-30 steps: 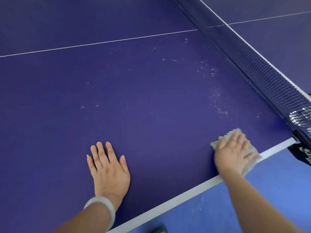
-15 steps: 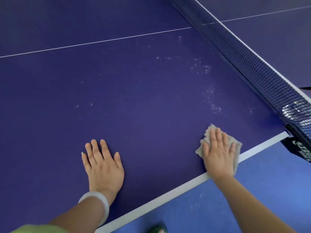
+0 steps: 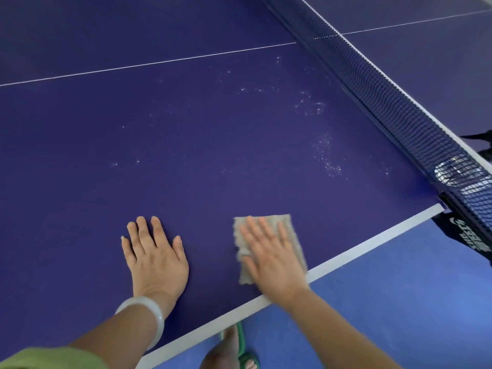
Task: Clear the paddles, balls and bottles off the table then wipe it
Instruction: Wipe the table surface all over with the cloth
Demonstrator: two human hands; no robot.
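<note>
Fingers (image 3: 145,235) of the left hand (image 3: 154,258) lie spread and flat, palm down, holding nothing; those of the right hand (image 3: 273,258) are extended, slightly apart, pressed flat on the cloth, not curled around it.

Table (image 3: 186,145): dark purple playing surface fills most of the view. White border stripe along the near edge, thin white centre line running across the far part. No paddles or balls seen on the visible surface.

Net (image 3: 394,107): dark mesh with white top band, running diagonally from upper centre to the right edge; its post clamp sits at the table's right corner. A clear bottle (image 3: 463,175) shows through the mesh, on the far side, near the post.

Floor (image 3: 399,302): blue, below the table edge.

Residue (image 3: 324,155): pale specks scattered on the surface between the hands and the net, densest near the net; well apart from the cloth.

Cloth (image 3: 288,225): grey-beige, roughly rectangular, lying flat on the table just inside the near edge stripe, under the right hand, beside the left hand but not touching it.

Bracelet (image 3: 149,312): pale bangle on the left wrist.
</note>
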